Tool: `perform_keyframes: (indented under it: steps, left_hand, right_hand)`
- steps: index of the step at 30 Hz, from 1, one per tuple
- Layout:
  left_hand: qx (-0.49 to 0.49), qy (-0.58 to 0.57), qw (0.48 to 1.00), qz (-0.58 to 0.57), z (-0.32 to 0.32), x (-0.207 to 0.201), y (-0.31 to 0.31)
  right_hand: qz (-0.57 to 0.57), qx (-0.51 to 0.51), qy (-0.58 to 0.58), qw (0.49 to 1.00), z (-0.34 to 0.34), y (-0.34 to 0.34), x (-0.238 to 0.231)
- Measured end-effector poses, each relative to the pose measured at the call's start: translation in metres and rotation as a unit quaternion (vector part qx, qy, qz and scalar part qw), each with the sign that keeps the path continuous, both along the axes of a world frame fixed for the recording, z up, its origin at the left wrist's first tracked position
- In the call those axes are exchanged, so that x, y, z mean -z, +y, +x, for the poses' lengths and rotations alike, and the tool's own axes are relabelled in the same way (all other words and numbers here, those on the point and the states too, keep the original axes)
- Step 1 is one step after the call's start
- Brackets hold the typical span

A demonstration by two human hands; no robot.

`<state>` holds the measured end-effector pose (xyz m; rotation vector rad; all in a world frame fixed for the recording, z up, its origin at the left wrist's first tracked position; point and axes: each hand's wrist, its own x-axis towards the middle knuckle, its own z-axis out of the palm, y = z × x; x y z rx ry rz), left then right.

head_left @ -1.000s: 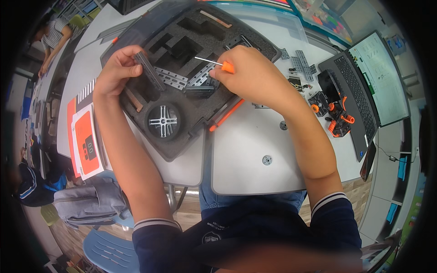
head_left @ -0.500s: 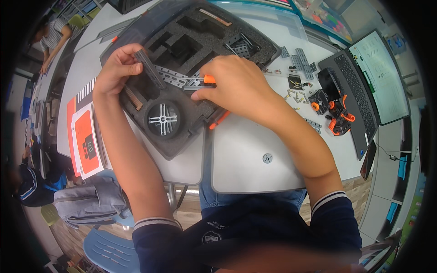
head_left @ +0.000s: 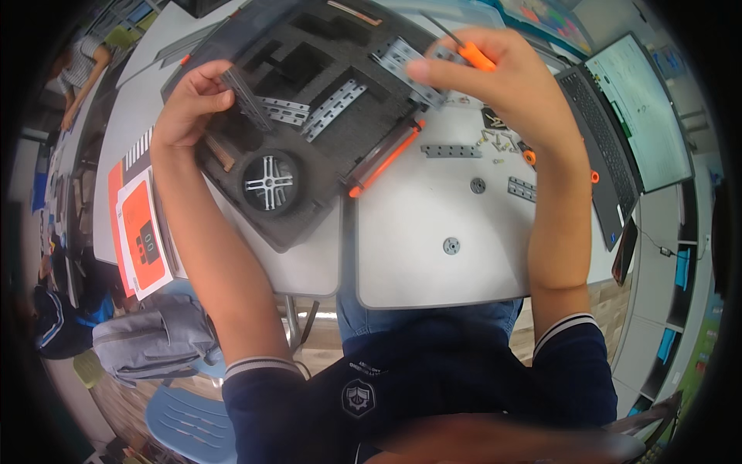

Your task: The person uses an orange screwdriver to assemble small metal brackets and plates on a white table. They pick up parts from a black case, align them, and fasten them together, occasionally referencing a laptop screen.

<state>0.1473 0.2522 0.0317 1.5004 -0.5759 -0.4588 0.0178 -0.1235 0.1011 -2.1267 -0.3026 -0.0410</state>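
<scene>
Left hand (head_left: 192, 107): fingers pinch bar (head_left: 249, 100) over foam case's (head_left: 321, 179) left
Right hand (head_left: 506, 87): fingers grip screwdriver (head_left: 477, 56), thumb on plate (head_left: 399, 59)

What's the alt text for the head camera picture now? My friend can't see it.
A person's left hand holds a dark grey strip over a dark foam-lined case, while the right hand holds an orange-handled screwdriver and touches a perforated grey plate. A wheel sits in the case; grey parts and a laptop are on the white table.
</scene>
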Motion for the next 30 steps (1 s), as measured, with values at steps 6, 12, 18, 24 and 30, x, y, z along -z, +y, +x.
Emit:
perform_keyframes:
  steps: [6, 12, 18, 24, 30]
  left_hand:
    - [0.033, 0.006, 0.999, -0.013, 0.014, 0.007, 0.009]
    - [0.042, 0.015, 0.999, -0.016, 0.018, 0.010, 0.016]
    - [0.022, 0.018, 1.000, -0.011, 0.017, 0.007, 0.017]
    - [0.028, 0.019, 0.999, -0.003, 0.018, 0.006, 0.018]
    - [0.025, 0.022, 0.999, -0.009, 0.021, 0.009, 0.021]
  right_hand:
    - [-0.059, -0.050, 0.117, 0.990, -0.039, -0.036, 0.039]
    - [-0.153, -0.123, 0.110, 0.974, -0.046, -0.041, 0.072]
    - [-0.117, -0.153, 0.129, 0.973, -0.044, -0.044, 0.082]
    - [-0.137, -0.144, 0.130, 0.971, -0.041, -0.042, 0.087]
    - [-0.138, -0.113, 0.109, 0.978, -0.040, -0.043, 0.090]
